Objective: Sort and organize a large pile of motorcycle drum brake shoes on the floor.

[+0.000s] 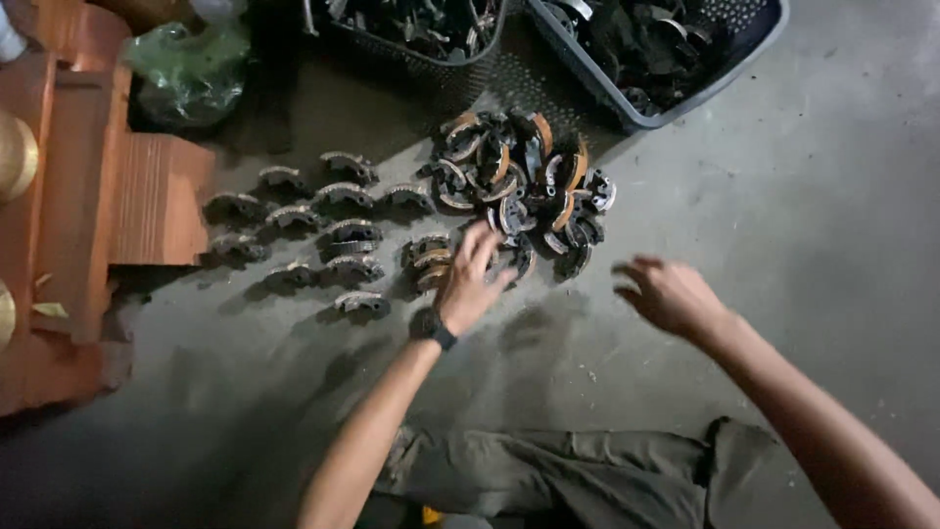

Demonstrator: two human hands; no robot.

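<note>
A heap of curved metal shoe parts [524, 186] with orange-brown linings lies on the concrete floor. To its left, several similar parts [323, 225] stand set out in rows. My left hand [470, 279], a dark watch on its wrist, reaches with spread fingers to the heap's near edge, beside a small stack of parts [428, 257]. Whether it grips one I cannot tell. My right hand [671, 294] hovers over bare floor to the right of the heap, fingers apart and holding nothing.
Two dark plastic baskets [676, 108] [421, 54] full of metal parts stand behind the heap. Orange corrugated cardboard [157, 201] and a green plastic bag [191, 69] lie at the left. My trouser leg [568, 475] is at the bottom.
</note>
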